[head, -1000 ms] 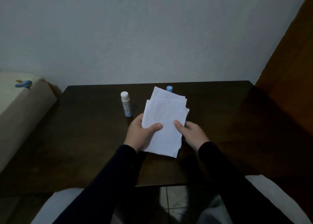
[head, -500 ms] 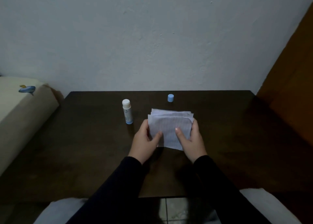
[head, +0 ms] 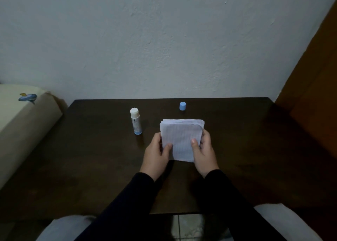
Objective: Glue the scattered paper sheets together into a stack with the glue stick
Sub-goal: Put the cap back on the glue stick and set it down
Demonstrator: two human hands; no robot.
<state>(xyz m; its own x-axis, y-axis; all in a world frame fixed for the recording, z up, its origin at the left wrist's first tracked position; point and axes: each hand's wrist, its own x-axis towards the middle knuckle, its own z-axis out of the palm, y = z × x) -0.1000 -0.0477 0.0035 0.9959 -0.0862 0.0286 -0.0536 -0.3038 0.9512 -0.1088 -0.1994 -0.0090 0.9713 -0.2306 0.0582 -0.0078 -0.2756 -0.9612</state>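
Observation:
A stack of white lined paper sheets [head: 181, 136] lies near the middle of the dark wooden table [head: 91, 158], its edges roughly lined up. My left hand [head: 156, 155] grips the stack's left edge, thumb on top. My right hand [head: 204, 153] grips its right edge, thumb on top too. The glue stick [head: 135, 121] stands upright and uncapped to the left of the stack, a little behind it. Its blue cap [head: 182, 106] stands alone near the table's far edge, behind the stack.
A pale wall runs behind the table. A cream cushioned piece of furniture [head: 20, 124] abuts the table's left side. A brown wooden panel [head: 313, 87] rises at the right. My knees and a tiled floor show below the near edge.
The fanned sheets, held up and tilted a second ago, came down towards the table and were squared into a neater stack. Both hands shifted to its side edges.

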